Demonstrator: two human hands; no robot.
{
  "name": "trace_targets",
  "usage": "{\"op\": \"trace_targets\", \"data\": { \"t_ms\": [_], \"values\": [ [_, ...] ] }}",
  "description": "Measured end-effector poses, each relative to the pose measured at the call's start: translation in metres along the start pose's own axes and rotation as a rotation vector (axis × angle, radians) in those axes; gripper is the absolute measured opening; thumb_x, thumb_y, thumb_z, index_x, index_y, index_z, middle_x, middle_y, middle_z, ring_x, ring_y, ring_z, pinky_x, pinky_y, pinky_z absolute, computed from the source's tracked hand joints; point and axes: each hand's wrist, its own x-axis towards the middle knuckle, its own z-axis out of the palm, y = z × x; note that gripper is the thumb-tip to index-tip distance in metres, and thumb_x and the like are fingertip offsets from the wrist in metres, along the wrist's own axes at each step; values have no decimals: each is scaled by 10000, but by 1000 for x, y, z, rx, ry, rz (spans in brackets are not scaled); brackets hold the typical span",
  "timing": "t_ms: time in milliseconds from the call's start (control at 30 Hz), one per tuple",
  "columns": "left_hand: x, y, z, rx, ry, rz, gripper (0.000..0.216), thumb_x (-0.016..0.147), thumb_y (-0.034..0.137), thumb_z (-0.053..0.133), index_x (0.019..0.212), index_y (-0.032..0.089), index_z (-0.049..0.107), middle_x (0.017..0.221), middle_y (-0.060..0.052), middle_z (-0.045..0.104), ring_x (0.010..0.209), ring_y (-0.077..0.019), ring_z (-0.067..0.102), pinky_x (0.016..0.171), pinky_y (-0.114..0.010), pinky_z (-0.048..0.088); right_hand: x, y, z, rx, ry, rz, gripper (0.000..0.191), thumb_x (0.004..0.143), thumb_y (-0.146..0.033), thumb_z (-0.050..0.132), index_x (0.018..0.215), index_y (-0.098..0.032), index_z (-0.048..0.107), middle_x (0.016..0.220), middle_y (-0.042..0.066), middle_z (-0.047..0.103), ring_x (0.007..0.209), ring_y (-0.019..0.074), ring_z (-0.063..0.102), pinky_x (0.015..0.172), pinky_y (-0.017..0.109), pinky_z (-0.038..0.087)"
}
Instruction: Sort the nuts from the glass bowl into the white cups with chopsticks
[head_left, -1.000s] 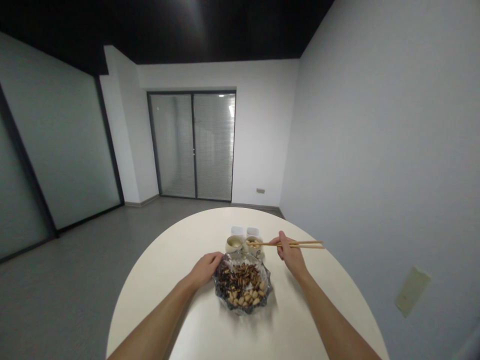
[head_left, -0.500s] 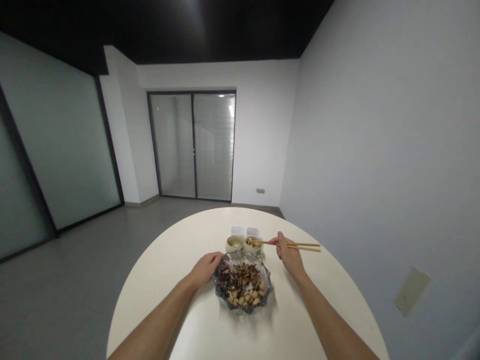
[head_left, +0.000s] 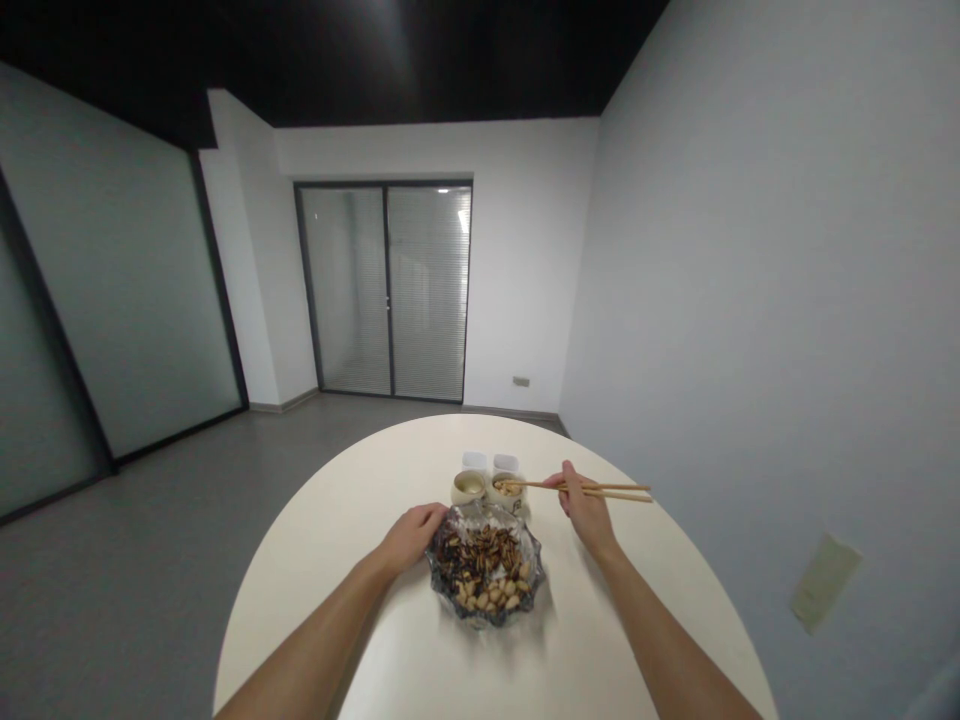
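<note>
My right hand [head_left: 586, 508] grips a pair of wooden chopsticks [head_left: 619, 491], whose tips are over the right small cream pot [head_left: 516, 507]. Pale nuts [head_left: 508, 489] lie inside that pot. Beside it stands a second cream pot [head_left: 460, 497], which looks to hold none. In front of both sits a scalloped glass bowl [head_left: 487, 616] with dark seeds, striped seeds [head_left: 491, 547] and pistachio-like nuts [head_left: 491, 597] in separate areas. My left hand [head_left: 411, 535] holds the bowl's left rim; its fingertips are partly hidden there.
Two small whitish containers [head_left: 474, 461] stand just behind the pots on the round cream table [head_left: 337, 540]. A grey-white wall [head_left: 750, 350] rises close on the right. Farther back is a framed glass door [head_left: 386, 300].
My right hand and the chopsticks have shifted slightly right, drawing the tips back a little at the right pot. My left hand stays on the bowl.
</note>
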Motion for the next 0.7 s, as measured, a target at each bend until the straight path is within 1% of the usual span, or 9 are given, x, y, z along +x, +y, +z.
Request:
{"op": "trace_targets", "data": {
  "t_ms": [67, 200, 300, 400, 567, 700],
  "values": [
    [0, -1, 0, -2, -2, 2, 563, 957, 581, 348, 947, 183, 745, 984, -56, 757, 928, -231, 632, 896, -296, 460, 0, -3, -3, 28, -71, 13, 706, 813, -798, 469, 577, -168, 684, 374, -51, 305, 376, 102, 270, 394, 256, 172],
    [0, -3, -1, -2, -4, 11, 560, 962, 575, 345, 937, 182, 743, 976, -56, 758, 934, -234, 637, 879, -293, 461, -4, -11, -6, 78, -368, 32, 705, 829, -759, 485, 487, -163, 641, 372, -71, 244, 373, 79, 213, 409, 246, 121],
    [0, -3, -1, -2, -2, 3, 557, 964, 573, 342, 939, 185, 741, 978, -55, 757, 939, -236, 639, 869, -293, 463, -9, -18, -7, 68, -520, 35, 698, 850, -726, 489, 480, -157, 653, 373, -79, 224, 372, 75, 205, 415, 248, 108],
    [0, -2, -1, -4, -8, 0, 564, 961, 582, 340, 927, 185, 739, 975, -55, 757, 936, -237, 636, 872, -296, 462, -11, -24, -8, 32, -575, 33, 701, 852, -719, 489, 474, -156, 667, 362, -75, 232, 373, 75, 205, 418, 250, 109],
    [0, -1, -2, -21, -13, -7, 565, 950, 591, 352, 952, 182, 742, 993, -59, 758, 958, -243, 638, 899, -304, 463, -10, -24, -12, 23, -594, 39, 708, 839, -731, 504, 443, -162, 649, 361, -53, 291, 388, 78, 237, 421, 243, 129],
    [0, -1, -1, -19, -9, -3, 557, 955, 580, 348, 949, 185, 741, 990, -57, 759, 965, -246, 642, 884, -303, 467, -8, -18, -11, 28, -618, 66, 699, 852, -718, 505, 461, -159, 660, 360, -68, 254, 382, 76, 218, 419, 244, 118]
  ]
}}
